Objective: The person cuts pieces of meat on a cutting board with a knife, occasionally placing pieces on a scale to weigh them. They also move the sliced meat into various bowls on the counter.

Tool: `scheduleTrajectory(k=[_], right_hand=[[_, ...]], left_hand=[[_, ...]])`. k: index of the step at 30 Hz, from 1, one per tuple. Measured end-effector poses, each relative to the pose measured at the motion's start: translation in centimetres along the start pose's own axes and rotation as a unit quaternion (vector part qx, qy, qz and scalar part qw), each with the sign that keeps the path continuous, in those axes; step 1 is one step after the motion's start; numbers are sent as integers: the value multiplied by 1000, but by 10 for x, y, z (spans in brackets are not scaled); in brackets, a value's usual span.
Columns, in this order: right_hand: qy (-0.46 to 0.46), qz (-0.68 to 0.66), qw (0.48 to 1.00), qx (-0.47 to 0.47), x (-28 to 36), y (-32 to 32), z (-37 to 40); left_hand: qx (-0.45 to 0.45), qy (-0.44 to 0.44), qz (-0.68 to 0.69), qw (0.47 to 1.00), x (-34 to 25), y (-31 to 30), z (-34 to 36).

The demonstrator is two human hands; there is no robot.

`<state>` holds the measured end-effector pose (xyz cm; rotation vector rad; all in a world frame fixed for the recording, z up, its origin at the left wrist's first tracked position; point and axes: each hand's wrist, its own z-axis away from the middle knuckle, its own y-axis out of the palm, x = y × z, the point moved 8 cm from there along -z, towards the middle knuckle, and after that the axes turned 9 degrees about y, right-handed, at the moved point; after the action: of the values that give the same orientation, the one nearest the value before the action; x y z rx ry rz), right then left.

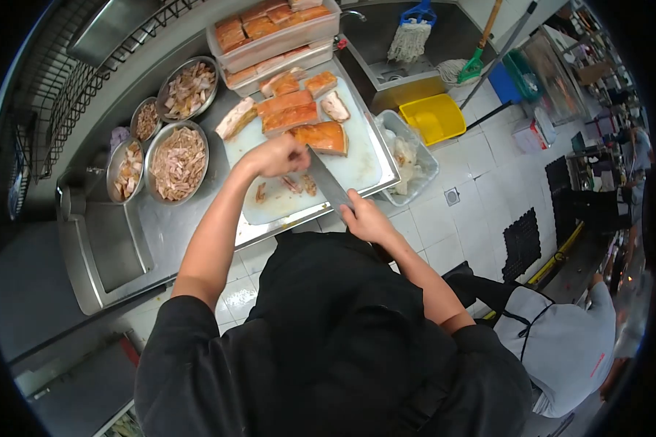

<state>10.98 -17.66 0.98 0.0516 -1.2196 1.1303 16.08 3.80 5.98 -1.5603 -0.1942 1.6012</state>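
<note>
My right hand is wrapped round the handle of a large knife, its wide blade slanting up and left over the cutting board. By the blade's tip, my left hand has its fingers curled closed; whatever they may hold is hidden. Just beyond the knife lies a browned slab of what looks like roast pork belly. More slabs sit behind it, and a pale-sided piece rests at the left. Small meat scraps lie near my left hand.
Metal bowls of cut meat stand left on the steel counter. Plastic tubs of slabs are stacked behind the board. Right of the counter are a clear bin, a yellow dustpan and mops. A person in grey stands at lower right.
</note>
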Motion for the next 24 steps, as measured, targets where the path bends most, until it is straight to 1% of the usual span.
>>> scheduleTrajectory(k=[1,2,3,4,6,8,9,10,11,13,14,16,17,18,19,20,22,24], right_hand=[[-7,10,1000,-1,2,0,0],[-8,13,1000,6,5,4,0],[-9,33,999,-6,10,6,0],[-11,53,998,-19,16,7,-2],[-15,82,997,-10,31,14,-6],[-17,112,994,-1,52,17,-10],[-14,154,988,9,64,19,-11],[-11,197,980,20,73,23,-14],[-12,202,979,26,78,28,-18],[12,272,962,34,82,37,-27],[11,278,960,39,81,45,-35],[20,224,974,13,65,60,-55],[19,229,973,15,56,65,-67],[-21,211,977,-15,54,62,-82],[-58,189,979,-43,66,57,-83],[-55,190,979,-37,68,57,-79],[11,223,974,27,73,55,-77],[27,213,977,6,85,60,-69]], left_hand=[[57,-37,-36,997,26,19,13],[53,-42,-31,997,38,33,24],[-11,36,-75,996,35,38,34],[-75,112,-120,984,30,42,45],[-91,109,-95,985,38,62,59],[-158,-14,-57,986,48,69,71],[-180,-54,-68,980,49,73,79],[-185,-59,-62,979,45,78,82],[-217,-72,-57,972,42,77,88],[-271,-82,-53,958,36,75,95],[-276,-85,-47,956,40,77,96],[-282,-18,-59,957,38,78,94],[-287,-19,-55,956,42,79,95],[-278,-12,-62,958,46,80,93],[-266,-7,-68,962,46,80,94],[-265,-11,-63,962,45,82,98],[-282,19,-56,957,40,74,98],[-289,35,-54,955,40,72,97]])
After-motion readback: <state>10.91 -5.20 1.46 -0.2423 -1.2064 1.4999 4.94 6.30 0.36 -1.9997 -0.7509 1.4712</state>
